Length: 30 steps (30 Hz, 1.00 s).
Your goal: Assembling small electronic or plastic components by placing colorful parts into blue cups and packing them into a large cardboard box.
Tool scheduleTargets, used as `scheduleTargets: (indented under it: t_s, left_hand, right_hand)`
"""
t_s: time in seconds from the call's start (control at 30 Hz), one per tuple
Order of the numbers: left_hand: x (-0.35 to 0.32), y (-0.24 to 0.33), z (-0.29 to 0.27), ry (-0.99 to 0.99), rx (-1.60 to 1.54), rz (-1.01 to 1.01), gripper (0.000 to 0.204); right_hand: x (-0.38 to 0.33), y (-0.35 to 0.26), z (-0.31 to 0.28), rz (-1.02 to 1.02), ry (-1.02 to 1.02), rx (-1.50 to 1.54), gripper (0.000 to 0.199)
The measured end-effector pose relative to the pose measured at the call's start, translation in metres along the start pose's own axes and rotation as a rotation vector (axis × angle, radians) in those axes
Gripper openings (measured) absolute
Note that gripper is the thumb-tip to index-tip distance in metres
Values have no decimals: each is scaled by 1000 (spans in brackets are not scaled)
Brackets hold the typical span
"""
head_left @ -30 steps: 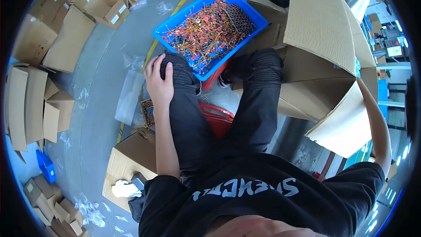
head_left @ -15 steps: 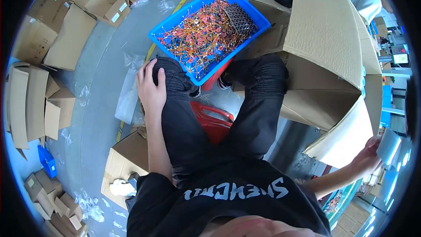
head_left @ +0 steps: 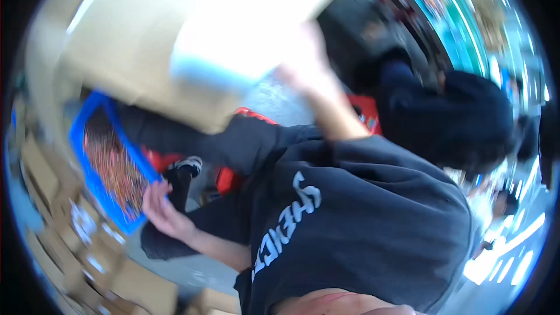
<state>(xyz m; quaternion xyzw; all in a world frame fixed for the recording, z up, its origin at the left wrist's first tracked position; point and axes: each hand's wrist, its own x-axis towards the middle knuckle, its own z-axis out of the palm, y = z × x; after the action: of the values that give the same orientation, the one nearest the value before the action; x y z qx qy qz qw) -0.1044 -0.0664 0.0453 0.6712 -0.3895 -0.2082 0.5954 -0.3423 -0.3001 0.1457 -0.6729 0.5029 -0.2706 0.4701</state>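
Observation:
My right hand (head_left: pixel 306 61) is blurred and washed out by glare. It grips the edge of a pale blue-white, box-shaped thing (head_left: pixel 219 52), whose exact kind I cannot make out. That thing is in front of a big cardboard box (head_left: pixel 125 52). My left hand (head_left: pixel 166 213) is at the near rim of a blue plastic tray (head_left: pixel 99 184), over my knee, with its fingers apart and nothing in them. Many small wired parts (head_left: pixel 114 166) in orange and red, smeared by motion, fill the tray.
To the right a person in dark clothes (head_left: pixel 449 116) sits close by. Behind that person is a green-edged work surface (head_left: pixel 449 11) with more small parts. Several cardboard boxes (head_left: pixel 137 280) crowd the lower left. Red plastic (head_left: pixel 227 179) shows between my legs.
My view has swung to the right. My right hand has brought the pale thing from far right to in front of the large box. My left hand has left my knee for the tray's rim.

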Motion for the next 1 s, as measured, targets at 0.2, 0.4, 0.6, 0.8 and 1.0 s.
scheduleTargets:
  t_s: [0.2, 0.4, 0.6, 0.8, 1.0]
  left_hand:
    - [-8, 41, 73, -308, -404, -10, 73]
    - [-20, 79, 123, -392, -159, -194, 77]
    - [-32, 68, 137, -686, -169, -374, 65]
    - [-36, 60, 155, -778, -188, -412, 59]
    - [-39, 48, 156, -909, -212, -366, 56]
  right_hand:
    - [-67, 45, 42, -745, -78, 322, 17]
    - [-96, 77, 32, -756, 75, 80, 19]
    - [-148, 167, -33, -316, -33, 105, 24]
    - [-372, 366, -59, 1178, 1223, -28, 45]
    - [-429, 451, -120, 1038, 1461, -511, 67]
